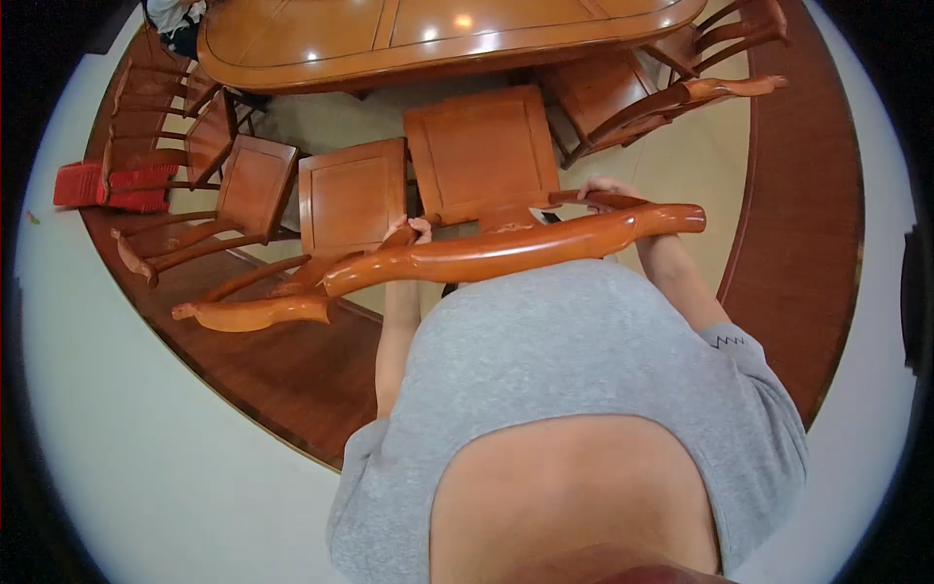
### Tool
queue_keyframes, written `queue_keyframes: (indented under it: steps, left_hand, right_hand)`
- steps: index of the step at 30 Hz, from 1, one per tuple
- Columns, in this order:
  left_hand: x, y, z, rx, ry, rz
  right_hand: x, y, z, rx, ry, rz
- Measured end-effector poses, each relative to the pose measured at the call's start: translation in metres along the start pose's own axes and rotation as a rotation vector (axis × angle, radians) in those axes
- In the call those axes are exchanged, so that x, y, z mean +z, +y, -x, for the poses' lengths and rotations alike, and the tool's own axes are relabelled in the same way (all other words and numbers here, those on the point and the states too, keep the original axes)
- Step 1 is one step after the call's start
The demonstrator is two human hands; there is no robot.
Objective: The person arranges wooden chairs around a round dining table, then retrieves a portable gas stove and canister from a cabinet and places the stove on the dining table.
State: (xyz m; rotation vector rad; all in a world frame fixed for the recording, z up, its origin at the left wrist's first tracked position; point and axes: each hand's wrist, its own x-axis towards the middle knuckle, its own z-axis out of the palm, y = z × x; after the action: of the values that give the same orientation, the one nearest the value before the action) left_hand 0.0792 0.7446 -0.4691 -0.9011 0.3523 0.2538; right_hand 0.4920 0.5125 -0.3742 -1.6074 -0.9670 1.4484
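I stand behind a glossy wooden armchair (482, 146) and look down over its curved top rail (516, 245). My left hand (407, 232) grips the chair's left armrest, fingers wrapped around the wood. My right hand (608, 190) is closed on the right armrest (593, 200). The chair's square seat faces a large oval wooden table (438, 39). My grey shirt fills the lower middle of the view and hides the chair's legs.
More matching chairs stand around the table: one (352, 195) just left of mine, others (248, 185) further left, two (632, 92) at the right. A red cushion (102, 185) lies at far left. A seated person (175, 15) is at the top left. Dark wood floor band curves around.
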Motion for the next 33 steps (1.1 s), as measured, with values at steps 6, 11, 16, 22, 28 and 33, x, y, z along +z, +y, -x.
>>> queue_keyframes:
  steps: [6,11,16,22,28,33]
  left_hand:
    - [0.012,0.031,-0.019,-0.067,-0.051,-0.166]
    - [0.047,0.091,-0.05,-0.162,-0.21,-0.468]
    - [0.086,0.089,-0.081,-0.113,-0.165,-0.309]
    - [0.119,0.082,-0.095,-0.014,-0.083,-0.091]
    - [0.145,0.096,-0.095,0.059,-0.017,0.08]
    - [0.141,0.137,-0.121,0.106,0.032,-0.289]
  right_hand:
    - [-0.016,-0.012,-0.053,-0.116,-0.058,-0.076]
    - [-0.049,-0.014,-0.116,-0.144,-0.167,0.061]
    - [-0.063,-0.027,-0.146,-0.294,-0.084,0.018]
    - [-0.084,-0.049,-0.171,-0.257,0.008,0.156]
    - [-0.098,-0.07,-0.202,-0.229,-0.096,0.28]
    - [-0.111,-0.06,-0.22,-0.15,-0.123,0.054]
